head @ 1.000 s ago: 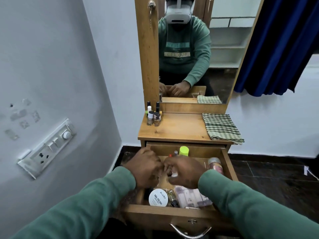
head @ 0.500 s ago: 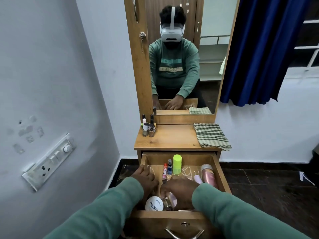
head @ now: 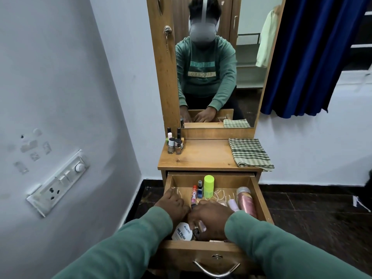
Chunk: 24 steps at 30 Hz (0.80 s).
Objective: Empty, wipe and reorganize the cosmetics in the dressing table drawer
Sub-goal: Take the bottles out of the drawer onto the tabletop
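Note:
The wooden drawer [head: 261, 200] of the dressing table is pulled out. Standing at its back are a lime green bottle [head: 208, 186], a blue nail polish [head: 199, 189] and a red tube [head: 194, 193]. A pink can [head: 246, 202] and a pale tube [head: 233, 205] lie on the right. A white round nail polish remover jar [head: 182, 231] sits at the front left. My left hand [head: 173, 204] rests palm down in the left part, fingers curled. My right hand [head: 211, 218] curls over small items beside the jar; its grip is hidden.
On the tabletop [head: 201, 156], several nail polish bottles [head: 174, 146] stand at the back left and a checked cloth [head: 249, 154] lies on the right. A mirror [head: 217, 77] rises behind. A wall with a switch panel [head: 58, 182] is close on the left, a blue curtain [head: 306, 57] on the right.
My view has tilted up and pulled back. Both hands were together over the drawer's middle. The right one has since sunk toward the front, by the white jar.

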Motion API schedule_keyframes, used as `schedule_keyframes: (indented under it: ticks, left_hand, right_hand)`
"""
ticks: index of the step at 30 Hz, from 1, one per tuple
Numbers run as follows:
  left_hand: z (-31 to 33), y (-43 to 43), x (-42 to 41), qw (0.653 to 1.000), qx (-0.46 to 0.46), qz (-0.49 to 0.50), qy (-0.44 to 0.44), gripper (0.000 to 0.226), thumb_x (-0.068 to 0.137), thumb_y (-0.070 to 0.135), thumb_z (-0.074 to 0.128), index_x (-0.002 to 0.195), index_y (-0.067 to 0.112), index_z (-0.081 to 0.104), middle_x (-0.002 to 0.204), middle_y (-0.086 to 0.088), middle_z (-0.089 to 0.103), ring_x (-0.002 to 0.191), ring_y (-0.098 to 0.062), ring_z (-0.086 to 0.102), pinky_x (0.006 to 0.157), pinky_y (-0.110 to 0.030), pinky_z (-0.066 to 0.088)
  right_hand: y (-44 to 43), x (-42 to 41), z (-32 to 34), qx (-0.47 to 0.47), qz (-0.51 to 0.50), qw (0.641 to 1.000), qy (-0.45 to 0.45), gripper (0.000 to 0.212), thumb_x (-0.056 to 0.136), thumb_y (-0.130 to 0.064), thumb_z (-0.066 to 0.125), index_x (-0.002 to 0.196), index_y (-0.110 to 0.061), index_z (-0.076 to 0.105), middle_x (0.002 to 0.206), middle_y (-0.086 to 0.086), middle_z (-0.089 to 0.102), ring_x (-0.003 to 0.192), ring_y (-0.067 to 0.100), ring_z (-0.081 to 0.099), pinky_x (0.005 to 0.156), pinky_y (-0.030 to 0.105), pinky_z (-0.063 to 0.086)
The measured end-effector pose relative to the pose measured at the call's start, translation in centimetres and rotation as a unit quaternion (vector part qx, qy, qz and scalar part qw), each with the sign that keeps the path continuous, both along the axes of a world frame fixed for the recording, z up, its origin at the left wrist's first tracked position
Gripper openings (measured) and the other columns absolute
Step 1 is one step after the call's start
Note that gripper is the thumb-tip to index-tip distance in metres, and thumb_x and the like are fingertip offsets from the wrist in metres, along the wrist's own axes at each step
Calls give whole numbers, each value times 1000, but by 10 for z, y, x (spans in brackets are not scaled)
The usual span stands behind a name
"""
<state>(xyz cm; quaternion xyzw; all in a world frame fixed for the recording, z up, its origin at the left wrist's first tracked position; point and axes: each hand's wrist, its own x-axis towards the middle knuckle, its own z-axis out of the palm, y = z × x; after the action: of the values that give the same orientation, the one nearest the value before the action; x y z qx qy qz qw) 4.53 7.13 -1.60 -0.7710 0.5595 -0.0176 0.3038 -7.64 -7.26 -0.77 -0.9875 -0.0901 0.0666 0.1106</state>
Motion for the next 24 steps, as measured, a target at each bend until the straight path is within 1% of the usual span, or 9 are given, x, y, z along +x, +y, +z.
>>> schedule_keyframes:
  ticks: [2,5,8,11,13,16,20,22,24]
  left_hand:
    - [1,-1,1,1000,-8,4,3,43,105,27,44,146,13,42,146,-23,51,142,-43,38,123,-60,7]
    - [6,-2,2,999,-28,10,15,40,104,29,46,141,13,46,138,-23,59,137,-41,45,124,-56,8]
    - [11,-1,3,999,-39,3,23,39,104,32,46,138,12,49,132,-22,64,134,-39,50,124,-53,8]
    - [17,-3,4,998,-30,8,54,38,103,32,46,135,12,50,124,-19,69,129,-36,56,124,-52,6]
    - [22,-5,4,997,-20,13,74,40,101,32,51,136,13,49,122,-17,70,126,-35,58,124,-52,6]
    - [27,-5,6,996,-6,17,91,47,95,33,62,135,12,49,122,-15,69,122,-34,60,123,-51,12]
    - [30,0,8,994,-10,15,108,49,93,33,65,135,14,48,120,-14,68,115,-34,62,119,-52,21]
    - [31,1,8,993,-17,27,118,49,95,31,63,137,14,47,120,-14,68,115,-34,62,117,-52,25]
    - [33,0,6,992,-24,37,120,46,96,26,62,138,13,46,122,-14,67,115,-35,63,114,-53,33]
  right_hand:
    - [0,1,-1,-13,-3,1000,-5,26,87,-26,73,112,-27,69,122,-2,66,114,22,54,102,40,41]
    - [-1,3,-3,-30,-7,999,-15,28,85,-23,73,113,-25,70,125,-1,66,116,24,55,104,41,41]
    - [-1,4,-4,-51,-5,999,-12,34,81,-30,79,113,-27,67,128,-3,65,117,24,53,100,40,37]
    - [0,6,-5,-76,-2,997,-11,45,77,-38,85,115,-29,62,129,-4,64,117,22,51,99,41,35]
    - [2,9,-5,-96,-1,995,-14,50,77,-39,85,119,-27,61,129,-2,64,118,24,52,101,43,36]
    - [5,13,-5,-115,0,993,-14,52,78,-38,84,123,-24,60,128,2,66,118,27,53,103,45,37]
    - [2,12,-5,-79,-25,996,-16,47,82,-40,78,123,-27,60,126,0,66,115,25,54,102,43,38]
    - [-1,10,-3,-36,-54,998,-19,46,83,-44,76,123,-30,59,125,-3,67,113,22,55,101,41,39]
    - [-6,9,-1,21,-83,996,-23,42,83,-47,75,120,-34,59,122,-7,67,108,19,58,96,38,43]
